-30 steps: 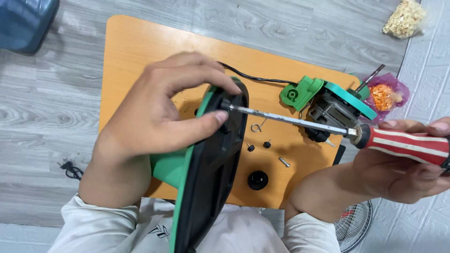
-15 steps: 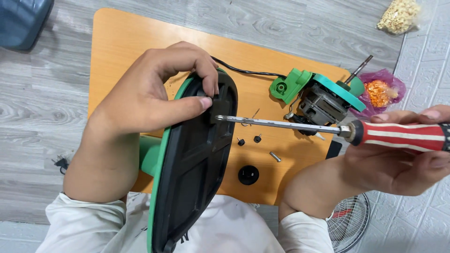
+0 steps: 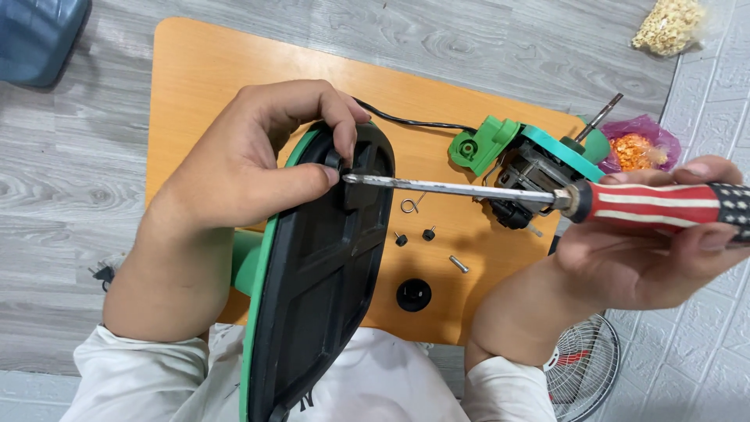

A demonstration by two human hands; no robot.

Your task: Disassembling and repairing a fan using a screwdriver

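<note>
My left hand (image 3: pixel 242 168) grips the top edge of a black oval fan base with a green rim (image 3: pixel 316 281), held on edge over my lap. Thumb and forefinger pinch near a small recess at its top. My right hand (image 3: pixel 648 250) holds a screwdriver with a red-and-white striped handle (image 3: pixel 656 205). Its long metal shaft (image 3: pixel 453 189) runs left, and the tip touches the base beside my left thumb. A green fan motor housing (image 3: pixel 535 160) with a bare shaft lies on the orange table (image 3: pixel 195 70) behind the screwdriver.
On the table lie a small spring (image 3: pixel 409 205), two small black feet (image 3: pixel 415 236), a screw (image 3: pixel 459 264), a round black cap (image 3: pixel 413 295) and a black cord (image 3: pixel 406 119). A pink bag (image 3: pixel 644 144) sits at right, a fan grille (image 3: pixel 582 373) on the floor.
The fan base has turned so more of its black underside faces me. The screwdriver tip has come in against the base by my left thumb.
</note>
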